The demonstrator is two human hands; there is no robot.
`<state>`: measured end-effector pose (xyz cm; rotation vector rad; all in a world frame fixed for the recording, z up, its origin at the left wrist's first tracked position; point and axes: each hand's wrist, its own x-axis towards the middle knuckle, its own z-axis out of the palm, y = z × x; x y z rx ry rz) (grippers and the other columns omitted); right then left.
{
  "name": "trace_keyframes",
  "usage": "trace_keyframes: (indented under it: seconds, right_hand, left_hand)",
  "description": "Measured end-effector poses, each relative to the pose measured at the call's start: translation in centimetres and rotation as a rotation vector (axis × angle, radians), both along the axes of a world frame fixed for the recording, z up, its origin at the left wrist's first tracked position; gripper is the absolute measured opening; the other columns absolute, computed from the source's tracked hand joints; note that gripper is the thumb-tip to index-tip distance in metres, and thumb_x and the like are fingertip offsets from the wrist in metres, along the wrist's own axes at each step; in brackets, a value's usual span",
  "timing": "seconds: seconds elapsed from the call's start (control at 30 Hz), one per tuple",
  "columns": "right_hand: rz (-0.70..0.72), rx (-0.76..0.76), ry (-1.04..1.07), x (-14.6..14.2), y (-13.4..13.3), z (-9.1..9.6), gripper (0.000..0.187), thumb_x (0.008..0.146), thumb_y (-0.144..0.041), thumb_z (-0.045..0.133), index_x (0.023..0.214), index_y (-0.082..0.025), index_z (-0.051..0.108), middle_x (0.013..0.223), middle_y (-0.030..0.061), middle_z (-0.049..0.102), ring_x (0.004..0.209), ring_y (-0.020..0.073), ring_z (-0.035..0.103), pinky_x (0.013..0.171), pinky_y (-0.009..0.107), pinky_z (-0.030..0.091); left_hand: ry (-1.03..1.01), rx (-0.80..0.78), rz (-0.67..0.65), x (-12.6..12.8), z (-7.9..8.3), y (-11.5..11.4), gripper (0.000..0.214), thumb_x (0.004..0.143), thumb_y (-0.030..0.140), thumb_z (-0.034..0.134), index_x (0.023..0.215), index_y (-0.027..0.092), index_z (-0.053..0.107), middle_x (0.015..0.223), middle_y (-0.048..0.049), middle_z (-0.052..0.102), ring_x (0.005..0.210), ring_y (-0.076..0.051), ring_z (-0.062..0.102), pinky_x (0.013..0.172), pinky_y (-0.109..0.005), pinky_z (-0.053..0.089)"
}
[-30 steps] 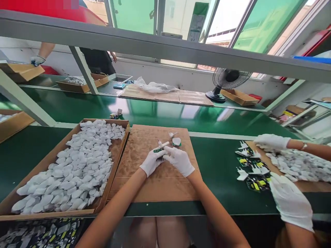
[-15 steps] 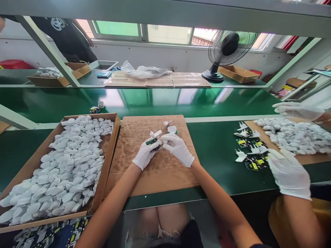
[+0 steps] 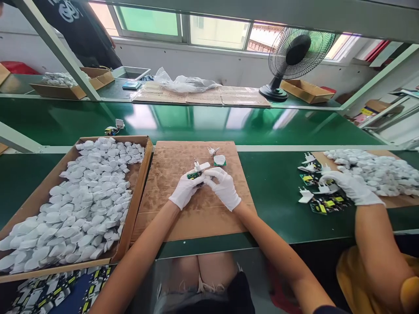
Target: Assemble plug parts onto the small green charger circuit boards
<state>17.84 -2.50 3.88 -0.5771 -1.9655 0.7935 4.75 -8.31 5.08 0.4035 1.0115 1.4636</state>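
My left hand (image 3: pixel 186 190), in a white glove, is closed on a small green circuit board (image 3: pixel 194 175) with a white plug piece (image 3: pixel 197 166) standing on it, pins upward. My right hand (image 3: pixel 223 188), gloved too, has its fingers pinched against the right side of the same board; the fingertips hide what they grip. Both hands are over a cardboard sheet (image 3: pixel 203 226). Just beyond my right hand lies another board with a round white cover (image 3: pixel 219 160), and a loose white plug piece (image 3: pixel 212 151) is behind it.
A cardboard box (image 3: pixel 143 174) full of white plastic covers (image 3: pixel 81 205) stands left. Circuit boards (image 3: pixel 42 290) lie below it. On the right, a co-worker's gloved hand (image 3: pixel 352 186) reaches over boards with plugs (image 3: pixel 327 203), beside a pile of white parts (image 3: pixel 373 172).
The plug piece in my hands now stands more upright, with my right fingers closer in on the board. The co-worker's near hand has moved left over their boards; their other hand has withdrawn.
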Motion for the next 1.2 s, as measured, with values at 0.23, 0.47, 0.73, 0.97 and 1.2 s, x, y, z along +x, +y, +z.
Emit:
trace_keyframes:
  seconds: [0.23,0.47,0.73,0.97,1.2]
  right_hand:
    - [0.007,0.148,-0.084,-0.6,0.2,-2.2,0.036,0.081,-0.013,0.055,0.117,-0.021,0.059,0.108,0.0087,0.058,0.102,0.02,0.055,0.091,0.036,0.047]
    - [-0.046,-0.431,0.174,0.2,0.3,0.5,0.024,0.079,-0.03,0.062,0.099,-0.017,0.063,0.089,0.0039,0.061,0.083,0.0159,0.057,0.083,0.033,0.049]
    - [0.016,-0.721,0.346,0.3,0.9,1.4,0.029,0.066,-0.032,0.072,0.086,-0.017,0.058,0.088,0.0041,0.062,0.085,0.0166,0.058,0.09,0.038,0.049]
    - [0.031,-0.537,0.22,0.1,0.1,0.5,0.042,0.075,-0.032,0.065,0.112,-0.017,0.055,0.077,-0.0007,0.052,0.078,0.0121,0.055,0.082,0.03,0.049]
    - [0.021,-0.486,0.179,0.3,-0.3,0.8,0.028,0.09,-0.039,0.049,0.111,-0.021,0.054,0.075,-0.0006,0.052,0.067,0.0109,0.05,0.069,0.026,0.046]
  left_hand:
    - [-0.024,0.061,-0.097,-1.4,-1.6,0.3,0.05,0.06,0.022,0.081,0.108,0.016,0.065,0.084,-0.0032,0.065,0.072,-0.01,0.057,0.064,-0.02,0.046]
    - [-0.161,0.072,-0.185,-1.5,-1.1,-0.3,0.038,0.079,0.031,0.065,0.114,0.016,0.061,0.111,-0.0122,0.063,0.091,-0.02,0.062,0.08,-0.033,0.052]
    - [-0.336,-0.063,-0.132,-2.1,-0.5,0.2,0.051,0.088,0.05,0.04,0.107,0.007,0.061,0.104,-0.0184,0.065,0.087,-0.027,0.065,0.076,-0.04,0.052]
    - [-0.335,-0.04,-0.227,-2.0,-1.2,0.6,0.053,0.088,0.053,0.039,0.11,0.009,0.06,0.102,-0.018,0.066,0.088,-0.028,0.064,0.082,-0.044,0.05]
    - [-0.336,-0.034,-0.255,-1.9,-0.8,0.6,0.058,0.089,0.054,0.033,0.112,0.007,0.059,0.095,-0.0194,0.067,0.085,-0.029,0.065,0.081,-0.044,0.05]
